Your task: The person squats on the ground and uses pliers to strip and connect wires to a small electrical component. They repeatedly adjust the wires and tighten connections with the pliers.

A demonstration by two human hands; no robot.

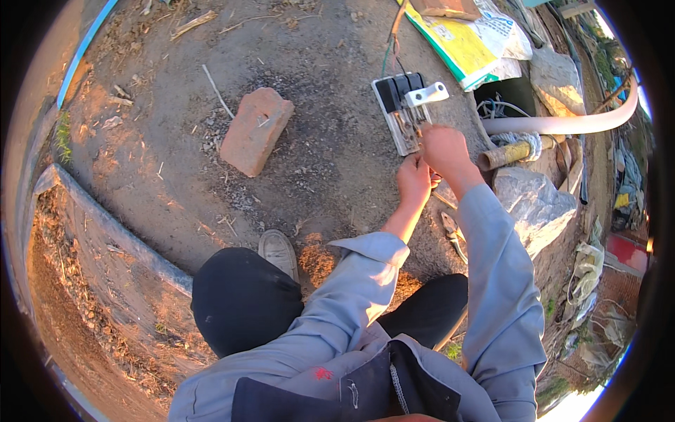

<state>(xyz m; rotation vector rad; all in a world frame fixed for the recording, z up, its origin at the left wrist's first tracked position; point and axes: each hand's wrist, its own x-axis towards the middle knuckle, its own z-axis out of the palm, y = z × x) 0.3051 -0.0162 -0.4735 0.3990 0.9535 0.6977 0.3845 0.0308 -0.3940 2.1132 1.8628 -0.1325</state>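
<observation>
An electrical switch unit [401, 112] with a metal base, black blocks and a white lever handle [427, 94] lies on the dirt ahead of me. Thin wires [390, 53] run into its far end. At its near right corner, my right hand [446, 149] is closed, fingers pinched at the edge; what they hold is hidden. Just below, my left hand [413, 184] is closed too, fingertips pressed together against the near end. A small dark piece, perhaps wire, shows between the two hands. A pair of pliers [454, 235] lies on the ground beside my right forearm.
A brick [256, 131] lies left of the switch. To the right are a yellow and white sack [464, 46], a pale curved pipe [562, 125], a rope-wrapped tube [517, 151] and a large rock [534, 207]. A low curb [119, 225] runs along the left.
</observation>
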